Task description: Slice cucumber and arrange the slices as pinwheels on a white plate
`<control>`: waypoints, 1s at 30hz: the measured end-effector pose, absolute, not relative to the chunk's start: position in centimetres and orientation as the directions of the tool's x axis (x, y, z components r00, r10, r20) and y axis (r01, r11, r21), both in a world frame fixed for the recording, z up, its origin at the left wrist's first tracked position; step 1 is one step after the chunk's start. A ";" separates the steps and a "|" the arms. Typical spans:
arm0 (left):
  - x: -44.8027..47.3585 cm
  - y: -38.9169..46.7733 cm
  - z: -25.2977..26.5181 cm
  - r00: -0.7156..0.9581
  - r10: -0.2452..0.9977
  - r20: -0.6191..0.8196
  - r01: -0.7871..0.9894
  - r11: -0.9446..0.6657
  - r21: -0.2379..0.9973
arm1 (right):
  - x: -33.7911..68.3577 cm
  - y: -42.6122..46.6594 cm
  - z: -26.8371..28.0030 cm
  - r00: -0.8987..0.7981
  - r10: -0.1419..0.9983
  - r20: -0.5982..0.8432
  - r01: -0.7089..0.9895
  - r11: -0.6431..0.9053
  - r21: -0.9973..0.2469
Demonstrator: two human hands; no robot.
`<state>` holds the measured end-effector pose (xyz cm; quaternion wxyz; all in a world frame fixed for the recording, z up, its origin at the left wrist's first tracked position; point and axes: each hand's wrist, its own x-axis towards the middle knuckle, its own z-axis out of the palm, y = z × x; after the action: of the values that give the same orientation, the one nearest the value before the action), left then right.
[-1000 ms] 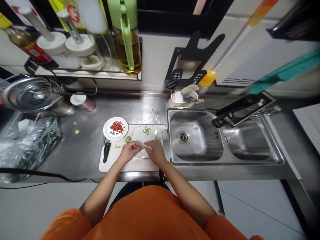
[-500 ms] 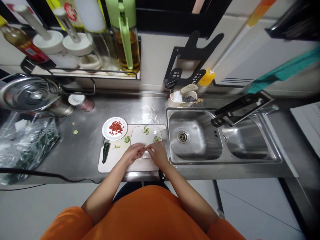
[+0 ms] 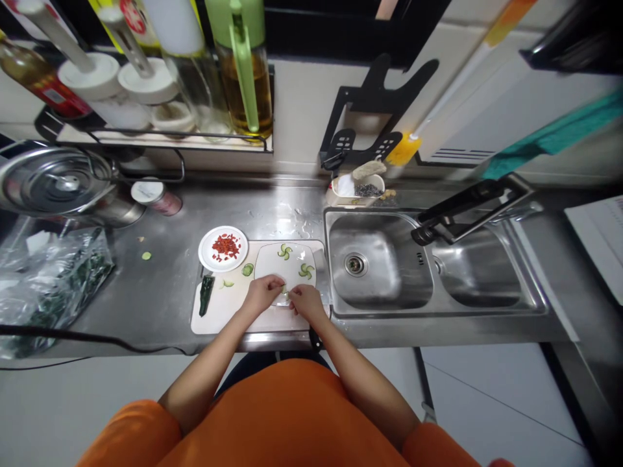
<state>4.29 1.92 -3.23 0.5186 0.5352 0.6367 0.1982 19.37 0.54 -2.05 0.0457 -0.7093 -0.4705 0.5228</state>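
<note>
A square clear plate (image 3: pixel 272 259) lies on the white cutting board (image 3: pixel 233 314). On it, curved cucumber slices form one cluster (image 3: pixel 285 251) near the far edge and another cluster (image 3: pixel 306 271) at the right. Over the plate's near part, my left hand (image 3: pixel 264 293) pinches a small cucumber slice (image 3: pixel 284 288) in its fingertips. Just to the right, the closed fingers of my right hand (image 3: pixel 305 302) are at a pale green bit of cucumber, partly hidden. More cucumber slices (image 3: pixel 248 269) rest left of the plate, near a dark green cucumber piece (image 3: pixel 206 295).
A white plate (image 3: pixel 203 250) of chopped red bits overlaps the board's far left corner. To the right is a double sink (image 3: pixel 384 295) with a black faucet (image 3: pixel 457 211). A plastic bag of greens (image 3: pixel 68 285) and a lidded pot (image 3: pixel 63 185) stand at left.
My hands have drawn slightly apart above the plate, and the right hand has moved nearer me. The right cluster of cucumber slices is now uncovered.
</note>
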 end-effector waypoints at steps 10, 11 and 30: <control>4.4 1.7 -3.3 0.251 0.893 -0.373 0.729 0.078 0.680 | 18.7 -0.1 -3.1 0.059 0.789 -0.612 0.843 -0.368 -0.393; 4.5 1.7 -3.4 0.263 0.891 -0.370 0.736 0.063 0.675 | 18.6 -0.1 -3.2 0.057 0.807 -0.588 0.865 -0.333 -0.374; 3.8 1.1 -4.6 0.356 0.918 -0.177 0.783 -0.189 0.592 | 21.1 -4.1 -2.8 -0.414 0.905 -0.097 0.807 0.316 -0.499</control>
<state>3.83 1.08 -4.55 0.3082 0.7634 0.5571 0.1091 21.12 -4.08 -2.77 0.1006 -0.5318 -0.8048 0.2435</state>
